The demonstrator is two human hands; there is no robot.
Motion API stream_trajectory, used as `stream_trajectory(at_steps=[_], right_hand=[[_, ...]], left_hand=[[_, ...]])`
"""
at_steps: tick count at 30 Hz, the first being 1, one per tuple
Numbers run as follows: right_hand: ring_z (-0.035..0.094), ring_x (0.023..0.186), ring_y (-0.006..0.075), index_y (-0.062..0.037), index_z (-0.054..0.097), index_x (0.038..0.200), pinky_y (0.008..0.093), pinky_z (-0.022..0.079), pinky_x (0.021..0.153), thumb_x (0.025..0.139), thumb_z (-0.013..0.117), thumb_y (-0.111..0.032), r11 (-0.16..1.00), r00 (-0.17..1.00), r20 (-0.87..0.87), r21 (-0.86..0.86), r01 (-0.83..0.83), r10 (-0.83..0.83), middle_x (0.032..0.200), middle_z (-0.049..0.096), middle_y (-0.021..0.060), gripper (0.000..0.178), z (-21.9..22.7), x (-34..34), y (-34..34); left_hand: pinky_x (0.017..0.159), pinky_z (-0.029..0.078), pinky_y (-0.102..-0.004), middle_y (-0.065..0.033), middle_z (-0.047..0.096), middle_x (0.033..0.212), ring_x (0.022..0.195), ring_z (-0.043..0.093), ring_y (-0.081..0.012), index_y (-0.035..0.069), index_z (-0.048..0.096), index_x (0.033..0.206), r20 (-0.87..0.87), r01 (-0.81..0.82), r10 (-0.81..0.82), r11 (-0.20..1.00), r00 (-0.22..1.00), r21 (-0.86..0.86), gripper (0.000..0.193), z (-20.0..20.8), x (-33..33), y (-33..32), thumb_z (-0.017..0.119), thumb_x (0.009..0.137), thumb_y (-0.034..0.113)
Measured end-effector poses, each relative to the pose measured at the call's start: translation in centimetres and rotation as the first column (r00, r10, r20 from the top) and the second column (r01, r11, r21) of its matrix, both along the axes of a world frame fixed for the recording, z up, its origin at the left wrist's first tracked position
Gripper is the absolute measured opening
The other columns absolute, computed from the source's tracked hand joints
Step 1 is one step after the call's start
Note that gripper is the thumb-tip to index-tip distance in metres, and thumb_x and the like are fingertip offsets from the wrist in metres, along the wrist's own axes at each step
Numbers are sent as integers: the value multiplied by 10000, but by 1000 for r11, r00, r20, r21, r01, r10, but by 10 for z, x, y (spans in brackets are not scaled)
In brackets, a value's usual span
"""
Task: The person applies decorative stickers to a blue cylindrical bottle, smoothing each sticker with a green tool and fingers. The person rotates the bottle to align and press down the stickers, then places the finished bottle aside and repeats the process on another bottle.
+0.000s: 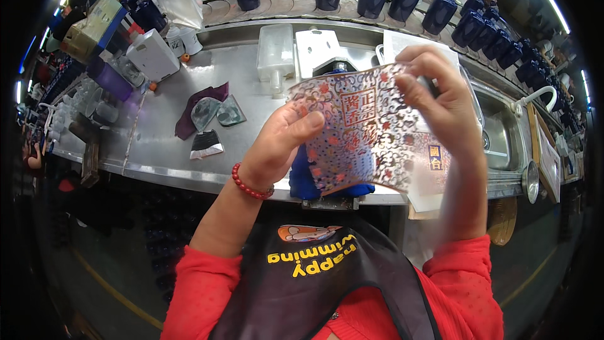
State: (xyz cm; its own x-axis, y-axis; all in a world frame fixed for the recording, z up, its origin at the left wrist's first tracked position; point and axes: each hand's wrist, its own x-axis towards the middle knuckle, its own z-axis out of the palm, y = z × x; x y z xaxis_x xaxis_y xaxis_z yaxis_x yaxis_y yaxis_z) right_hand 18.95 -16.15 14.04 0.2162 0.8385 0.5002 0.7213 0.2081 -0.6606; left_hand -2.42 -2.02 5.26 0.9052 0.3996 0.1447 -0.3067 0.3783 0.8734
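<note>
The left hand point(277, 141) pinches the patterned sheet point(360, 135) by its left edge, the right hand point(444, 91) its upper right corner; light, even tension should prevent creases.

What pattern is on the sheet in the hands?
The sheet has curling swirls dotted with red flowers, plus red lettering; head view.

From the wearer's head, one close, wide fisheye view looks down over the hands point(280, 138) and the tabletop point(229, 66) beyond them.
</note>
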Motion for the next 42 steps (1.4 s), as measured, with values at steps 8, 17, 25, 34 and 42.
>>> stream_trajectory(at_steps=[8,17,25,34,42], right_hand=[[591,901,145,12,603,893,276,509,787,965,699,-145,988,973,-190,-106,109,-128,1040,605,80,198,-93,14,28],[538,823,83,-11,641,975,244,474,764,1055,586,-279,973,824,-547,-229,21,-146,1044,598,34,285,-110,18,29],[487,787,79,-45,621,893,226,436,672,1041,609,-278,984,708,-702,-166,-63,-73,919,505,0,276,-125,9,18],[458,783,75,-27,604,830,226,391,679,987,671,-123,979,767,-627,-203,6,-135,913,478,-3,196,-111,1,16],[544,935,73,-6,649,953,240,443,846,1018,619,-114,954,654,-715,-299,33,-247,1041,587,7,130,-98,-4,5]], left_hand=[[803,474,-232,-5,671,959,868,581,-61,-2,667,1060,-137,-358,361,933,923,46,183,-38,31,24,650,991,166],[880,476,-250,-11,689,1001,924,602,-74,-11,670,1115,-155,-353,345,935,926,-26,196,-55,42,35,639,997,143],[928,458,-244,-33,690,1090,1008,609,-96,-14,654,1116,-193,-329,350,935,917,134,214,-73,47,47,615,1022,174],[1173,86,-654,-241,485,1431,1424,286,-471,33,458,1438,81,-268,584,241,807,933,955,-85,-34,-17,772,766,634],[1178,23,-675,-220,638,1284,1428,374,-443,80,625,1250,314,-239,641,-203,701,949,670,-70,-42,-21,722,836,598]])
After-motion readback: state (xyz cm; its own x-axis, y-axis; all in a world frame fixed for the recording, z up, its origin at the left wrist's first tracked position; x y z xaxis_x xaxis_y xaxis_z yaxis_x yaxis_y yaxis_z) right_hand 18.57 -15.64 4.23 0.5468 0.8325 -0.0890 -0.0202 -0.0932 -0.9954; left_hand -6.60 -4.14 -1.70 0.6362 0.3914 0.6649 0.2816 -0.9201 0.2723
